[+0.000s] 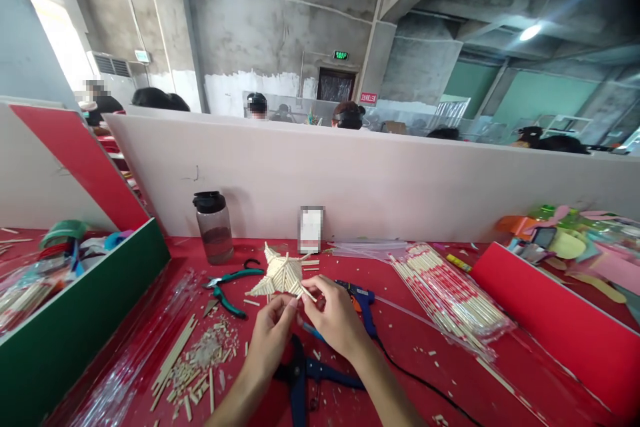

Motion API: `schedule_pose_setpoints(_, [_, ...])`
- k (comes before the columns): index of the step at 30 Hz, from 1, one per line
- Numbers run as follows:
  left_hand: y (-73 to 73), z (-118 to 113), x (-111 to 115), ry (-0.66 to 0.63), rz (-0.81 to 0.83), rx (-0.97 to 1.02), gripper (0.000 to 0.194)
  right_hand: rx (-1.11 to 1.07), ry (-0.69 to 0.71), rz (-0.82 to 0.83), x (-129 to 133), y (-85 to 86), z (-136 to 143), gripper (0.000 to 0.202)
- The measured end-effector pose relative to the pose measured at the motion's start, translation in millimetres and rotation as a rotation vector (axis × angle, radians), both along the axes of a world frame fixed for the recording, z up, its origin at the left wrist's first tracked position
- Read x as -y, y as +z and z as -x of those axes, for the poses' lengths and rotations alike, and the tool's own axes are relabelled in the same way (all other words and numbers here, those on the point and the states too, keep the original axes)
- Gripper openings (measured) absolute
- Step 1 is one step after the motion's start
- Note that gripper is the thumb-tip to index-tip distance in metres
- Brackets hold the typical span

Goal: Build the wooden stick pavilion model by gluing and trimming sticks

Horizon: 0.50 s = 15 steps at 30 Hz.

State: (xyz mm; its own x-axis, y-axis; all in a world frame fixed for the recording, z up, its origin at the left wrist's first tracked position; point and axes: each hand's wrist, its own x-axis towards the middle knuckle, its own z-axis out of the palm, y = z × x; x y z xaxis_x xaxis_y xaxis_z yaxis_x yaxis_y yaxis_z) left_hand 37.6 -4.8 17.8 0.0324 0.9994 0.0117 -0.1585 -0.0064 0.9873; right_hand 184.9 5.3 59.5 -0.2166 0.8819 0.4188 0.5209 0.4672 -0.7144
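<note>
In the middle of the red table, a star-shaped piece made of pale wooden sticks is held by its near right point. My left hand pinches the near edge with thumb and fingers together. On the right side, my right hand is closed at the same point, around a short stick end. Teal-handled pliers lie left of the star. Just beyond my right hand rests a blue hot glue gun. Dark blue cutters lie below my wrists, partly hidden by my arms.
Stick offcuts and plastic wrappers lie to the left. A water bottle stands by the white partition. Packs of chopsticks lie at right, beside a red divider; a green divider borders the left. Several people sit beyond.
</note>
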Motion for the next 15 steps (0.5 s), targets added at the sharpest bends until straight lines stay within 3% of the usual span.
schedule_pose_setpoints(15, [0.4, 3.2, -0.4, -0.055, 0.035, 0.035, 0.057, 0.018, -0.024, -0.017, 0.3, 0.4, 1.7, 0.019])
